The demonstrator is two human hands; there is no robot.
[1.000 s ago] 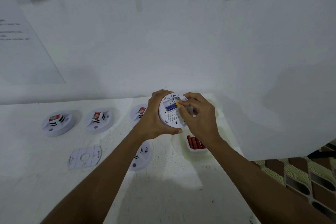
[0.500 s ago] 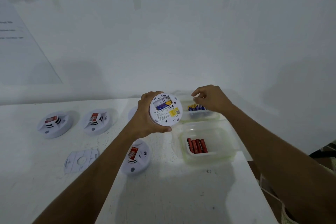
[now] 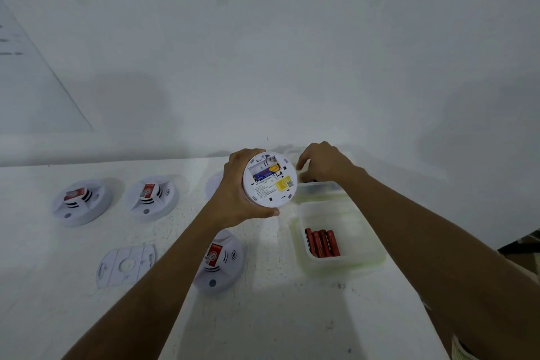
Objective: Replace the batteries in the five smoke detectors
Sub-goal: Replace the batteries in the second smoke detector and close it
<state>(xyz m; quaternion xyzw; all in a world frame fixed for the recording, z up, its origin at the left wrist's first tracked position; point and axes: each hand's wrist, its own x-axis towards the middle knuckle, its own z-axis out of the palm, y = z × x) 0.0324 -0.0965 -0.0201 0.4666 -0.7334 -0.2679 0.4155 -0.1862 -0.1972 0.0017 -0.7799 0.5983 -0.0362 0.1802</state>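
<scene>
The left hand (image 3: 233,199) is clasping the light, rigid smoke detector (image 3: 270,180) by its rim while the right hand (image 3: 323,164), fingers curled, is reaching into the far battery tub (image 3: 321,185), grasp unclear.

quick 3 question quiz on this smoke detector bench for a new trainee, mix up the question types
1. True or false: the left hand holds a smoke detector with its back facing the camera.
2. The right hand is over: A) the red batteries B) the far container C) the mounting plate
3. How many red batteries lie in the near container?

Key: 1 true; 2 B; 3 four
</scene>
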